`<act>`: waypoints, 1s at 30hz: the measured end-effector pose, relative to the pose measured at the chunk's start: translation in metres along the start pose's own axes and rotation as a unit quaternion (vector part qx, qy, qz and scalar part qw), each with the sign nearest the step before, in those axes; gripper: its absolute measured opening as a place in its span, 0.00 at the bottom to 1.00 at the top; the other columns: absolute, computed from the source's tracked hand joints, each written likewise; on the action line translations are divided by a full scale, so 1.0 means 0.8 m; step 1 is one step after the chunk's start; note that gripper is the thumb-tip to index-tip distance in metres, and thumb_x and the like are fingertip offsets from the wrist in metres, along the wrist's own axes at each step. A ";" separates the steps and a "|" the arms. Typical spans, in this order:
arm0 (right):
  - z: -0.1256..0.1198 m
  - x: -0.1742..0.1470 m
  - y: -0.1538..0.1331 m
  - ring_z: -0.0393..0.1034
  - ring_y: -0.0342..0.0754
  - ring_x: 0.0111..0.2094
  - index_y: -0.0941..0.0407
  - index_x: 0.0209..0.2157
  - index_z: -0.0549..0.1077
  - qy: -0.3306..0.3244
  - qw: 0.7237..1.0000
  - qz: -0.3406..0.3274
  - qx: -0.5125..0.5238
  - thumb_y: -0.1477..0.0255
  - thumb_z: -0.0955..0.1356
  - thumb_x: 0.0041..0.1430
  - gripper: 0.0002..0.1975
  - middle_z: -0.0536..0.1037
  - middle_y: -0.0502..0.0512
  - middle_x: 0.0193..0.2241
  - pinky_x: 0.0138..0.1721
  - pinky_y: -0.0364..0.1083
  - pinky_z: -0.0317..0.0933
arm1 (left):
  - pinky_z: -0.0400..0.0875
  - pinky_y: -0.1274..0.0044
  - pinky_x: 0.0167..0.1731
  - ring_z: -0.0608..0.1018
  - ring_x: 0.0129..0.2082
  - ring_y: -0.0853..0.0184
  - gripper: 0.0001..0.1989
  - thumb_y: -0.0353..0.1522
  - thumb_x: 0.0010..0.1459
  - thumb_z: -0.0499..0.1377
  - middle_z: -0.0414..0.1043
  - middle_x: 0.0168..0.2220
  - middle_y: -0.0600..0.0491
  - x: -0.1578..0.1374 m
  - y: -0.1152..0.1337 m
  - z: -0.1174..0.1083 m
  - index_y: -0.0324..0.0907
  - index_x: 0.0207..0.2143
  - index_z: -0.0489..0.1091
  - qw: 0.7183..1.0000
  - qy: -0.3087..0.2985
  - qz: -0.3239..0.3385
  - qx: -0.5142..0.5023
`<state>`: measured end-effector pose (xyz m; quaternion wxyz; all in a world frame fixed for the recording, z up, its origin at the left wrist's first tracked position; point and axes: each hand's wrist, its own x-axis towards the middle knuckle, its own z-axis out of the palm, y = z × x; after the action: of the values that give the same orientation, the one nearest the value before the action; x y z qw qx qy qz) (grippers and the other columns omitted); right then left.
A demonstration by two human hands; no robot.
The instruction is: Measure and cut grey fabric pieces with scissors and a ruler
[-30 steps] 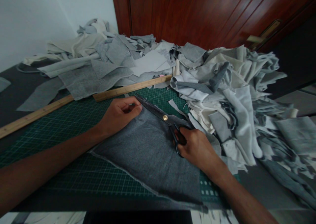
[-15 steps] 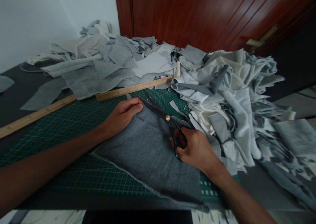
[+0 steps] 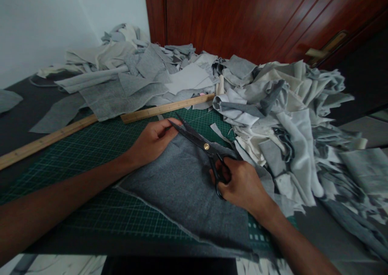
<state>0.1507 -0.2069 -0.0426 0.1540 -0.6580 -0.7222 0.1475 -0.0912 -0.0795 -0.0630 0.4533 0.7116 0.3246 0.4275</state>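
As the left hand (image 3: pixel 153 141) pinches the far corner of a dark gray cloth (image 3: pixel 182 182) between thumb and fingers, the right hand (image 3: pixel 244 182) grips black scissors (image 3: pixel 197 139) by the handles, blades slightly parted at the cloth's far edge. The cloth lies on a green cutting mat (image 3: pixel 127 214), fabric scraps (image 3: pixel 297 133) heaped far and right.

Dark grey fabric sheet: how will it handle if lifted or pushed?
The dark grey fabric sheet will probably sag floppily, as its surface shows soft wrinkles. It looks light, judging by its thin near edge. Pushed, it may bunch, since it lies spread over the green gridded cutting mat.
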 end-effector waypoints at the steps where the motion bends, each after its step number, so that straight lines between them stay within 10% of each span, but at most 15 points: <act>1: 0.000 0.000 0.000 0.59 0.42 0.21 0.55 0.28 0.69 0.001 1.000 0.003 -0.001 0.74 0.70 0.48 0.05 0.68 0.45 0.20 0.26 0.43 0.47 | 0.72 0.79 0.31 0.77 0.31 0.70 0.09 0.37 0.66 0.58 0.77 0.35 0.54 0.000 0.000 0.000 0.41 0.40 0.74 1.000 0.003 0.002 0.003; 30: -0.004 0.002 0.001 0.56 0.42 0.21 0.56 0.29 0.71 -0.006 1.000 0.008 -0.018 0.77 0.69 0.48 0.04 0.65 0.45 0.19 0.27 0.44 0.45 | 0.62 0.82 0.23 0.70 0.23 0.73 0.09 0.34 0.65 0.56 0.69 0.25 0.59 -0.001 0.011 -0.003 0.40 0.33 0.72 0.996 0.021 0.012 0.088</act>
<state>0.1530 -0.2051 -0.0400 0.1370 -0.6653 -0.7204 0.1399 -0.0931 -0.0821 -0.0547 0.3769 0.7434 0.3621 0.4172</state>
